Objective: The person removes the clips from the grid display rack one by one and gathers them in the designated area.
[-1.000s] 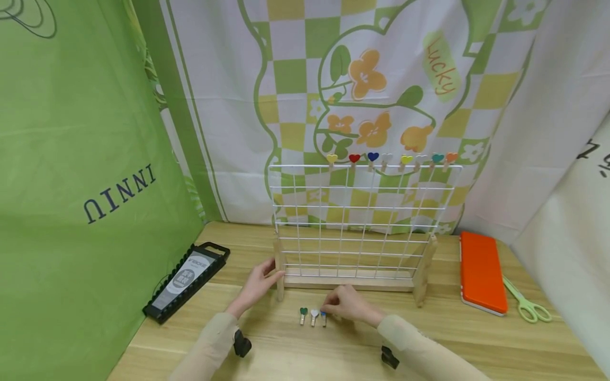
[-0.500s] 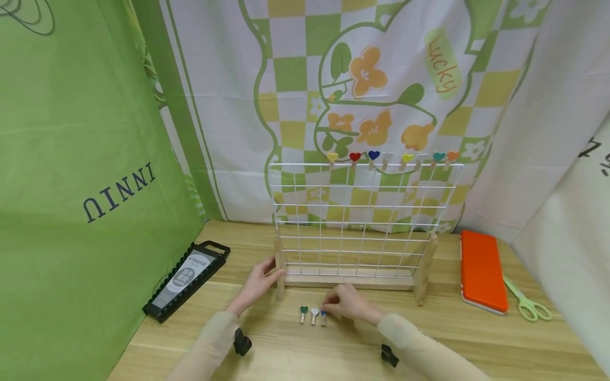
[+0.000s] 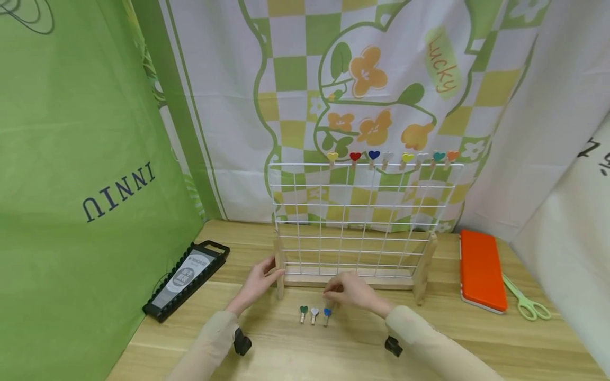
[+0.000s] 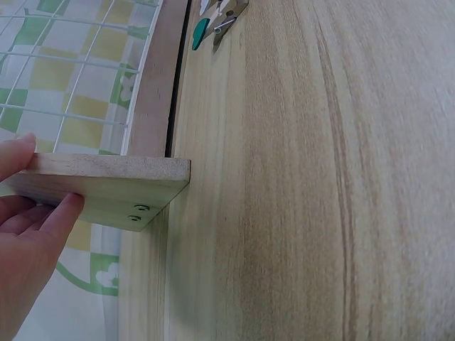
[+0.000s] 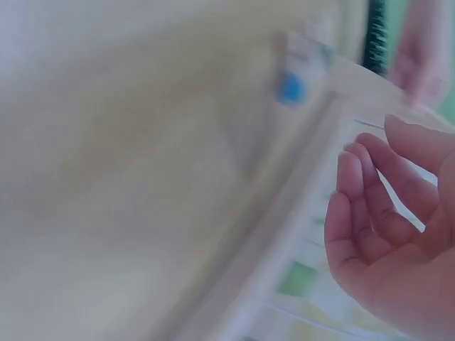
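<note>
On the table [image 3: 286,354], a wire grid [image 3: 355,222] stands in a wooden base, parallel to the back edge. The left hand [image 3: 257,280] has the base's left foot [image 3: 280,286] in its grip, thumb on one face and fingers against the other; two screw heads [image 4: 142,208] show low on that foot in the left wrist view. In front of the base, three heart-topped pegs lie in a row, hearts toward the table's back edge: a green peg [image 3: 303,314] on the left, a white peg [image 3: 314,315] in the middle, a blue peg [image 3: 327,316] on the right. The right hand [image 3: 353,292] hovers just on the back-edge side of the blue peg, its grip loose and holding nothing, fingers softly bent with a gap to the thumb. Eight more pegs [image 3: 374,155] are clipped along the grid's top wire, from a pale yellow heart [image 3: 332,157] at the left to an orange heart [image 3: 452,155] at the right. A black holder [image 3: 186,280] lies slanted along the table's left edge; toward the right edge lie a red-orange case [image 3: 482,272] and, just beside it, pale green scissors [image 3: 526,306].
</note>
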Available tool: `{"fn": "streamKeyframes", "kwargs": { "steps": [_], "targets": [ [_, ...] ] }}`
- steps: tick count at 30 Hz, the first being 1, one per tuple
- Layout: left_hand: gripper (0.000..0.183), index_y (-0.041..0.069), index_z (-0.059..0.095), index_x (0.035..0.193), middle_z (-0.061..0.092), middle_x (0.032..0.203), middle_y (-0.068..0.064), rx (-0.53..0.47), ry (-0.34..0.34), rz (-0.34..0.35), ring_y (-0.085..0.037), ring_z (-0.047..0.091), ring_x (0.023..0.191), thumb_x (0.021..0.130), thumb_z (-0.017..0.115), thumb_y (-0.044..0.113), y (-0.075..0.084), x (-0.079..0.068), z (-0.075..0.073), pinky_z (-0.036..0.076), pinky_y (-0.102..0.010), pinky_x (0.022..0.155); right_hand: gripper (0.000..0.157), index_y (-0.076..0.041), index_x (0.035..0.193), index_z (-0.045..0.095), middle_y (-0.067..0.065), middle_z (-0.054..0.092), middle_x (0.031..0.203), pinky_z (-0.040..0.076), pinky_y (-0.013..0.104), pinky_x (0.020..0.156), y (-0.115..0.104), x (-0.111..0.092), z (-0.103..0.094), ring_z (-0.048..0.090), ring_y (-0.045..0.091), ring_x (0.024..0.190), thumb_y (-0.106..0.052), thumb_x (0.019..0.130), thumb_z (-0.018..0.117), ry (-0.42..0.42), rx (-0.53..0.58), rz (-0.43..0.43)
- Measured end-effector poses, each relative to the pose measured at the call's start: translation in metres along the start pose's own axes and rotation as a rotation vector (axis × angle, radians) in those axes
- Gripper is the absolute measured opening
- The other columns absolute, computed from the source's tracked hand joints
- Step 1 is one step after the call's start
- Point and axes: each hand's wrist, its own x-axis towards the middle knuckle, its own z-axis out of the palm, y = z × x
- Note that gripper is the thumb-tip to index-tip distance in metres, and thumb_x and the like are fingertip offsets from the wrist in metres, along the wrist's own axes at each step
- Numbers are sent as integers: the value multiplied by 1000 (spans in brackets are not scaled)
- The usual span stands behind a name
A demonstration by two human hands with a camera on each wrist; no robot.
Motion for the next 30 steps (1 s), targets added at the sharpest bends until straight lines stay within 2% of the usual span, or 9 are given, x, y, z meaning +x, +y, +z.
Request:
{"fn": "streamKeyframes", "kwargs": {
  "steps": [5,11,16,20,24,27,30],
  "targets": [
    [54,-5,46,144,51,146,-25,-19,4,-1,-41,47,138,97,64,15,0,-1,0,41,-55,114,10,-3,93,77,7,76,85,55,15,61,-31,11,-51,65,6,67,-10,90,71,107,-78,-141],
    [52,-7,46,143,53,143,-26,-29,34,-18,-41,49,136,96,63,9,0,0,3,43,-56,112,10,-7,96,77,2,75,87,60,23,71,-87,22,-128,68,9,76,-10,87,75,266,-178,-254],
    [52,-8,46,142,53,142,-27,-36,58,-34,-41,49,136,96,63,6,0,1,5,43,-56,112,11,-7,97,77,2,75,89,55,18,71,-125,30,-186,67,10,79,-9,86,76,401,-241,-348],
    [49,-6,48,141,55,141,-26,-35,61,-20,-41,51,135,96,63,5,1,0,5,44,-56,111,10,-8,97,77,3,74,89,47,13,68,-141,42,-220,65,11,79,-10,88,75,488,-278,-369],
    [50,-5,48,142,55,141,-26,-31,39,-14,-40,51,135,96,63,7,2,-1,3,45,-54,111,10,-8,98,77,5,73,89,54,21,75,-144,55,-240,66,15,81,-12,91,72,500,-348,-334],
    [53,-5,46,144,53,143,-25,-33,20,-23,-40,49,137,97,63,11,2,-2,2,44,-54,112,12,-7,99,76,7,74,92,58,32,82,-142,65,-247,67,17,85,-15,92,71,444,-386,-284],
    [54,-5,44,145,52,145,-25,-33,6,-28,-40,47,138,97,63,13,2,-2,2,44,-54,112,13,-8,98,77,7,75,94,59,36,83,-140,73,-250,68,19,87,-17,92,71,376,-380,-225]
  ]
}}
